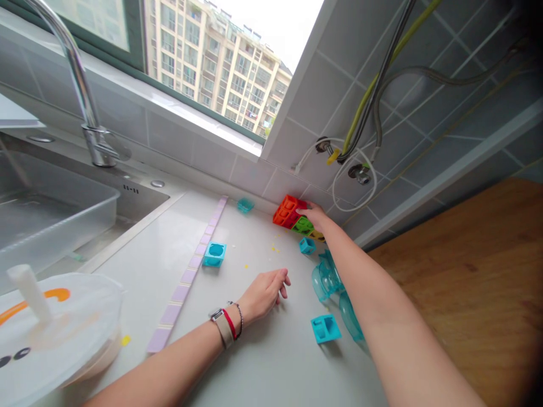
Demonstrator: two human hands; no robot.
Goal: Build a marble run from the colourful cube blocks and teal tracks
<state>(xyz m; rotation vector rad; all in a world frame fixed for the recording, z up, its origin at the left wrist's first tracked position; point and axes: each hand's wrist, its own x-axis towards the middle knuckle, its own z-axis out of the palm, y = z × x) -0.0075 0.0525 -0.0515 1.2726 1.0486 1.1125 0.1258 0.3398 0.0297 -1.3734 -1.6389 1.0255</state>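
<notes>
No legible text or labels anywhere

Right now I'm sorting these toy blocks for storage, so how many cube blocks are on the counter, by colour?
Blue cube blocks: 4
Orange block: 1, under the right hand
Green block: 1
Yellow block: 1, mostly hidden
Total: 7 visible

The left hand holds nothing.

A pale countertop (263,350) fills the frame's lower middle, bearing scattered blue cubes (214,254), an orange-green block cluster (292,216) at upper centre, a lilac strip (190,271) and a lidded white tub (55,328) lower left.
</notes>
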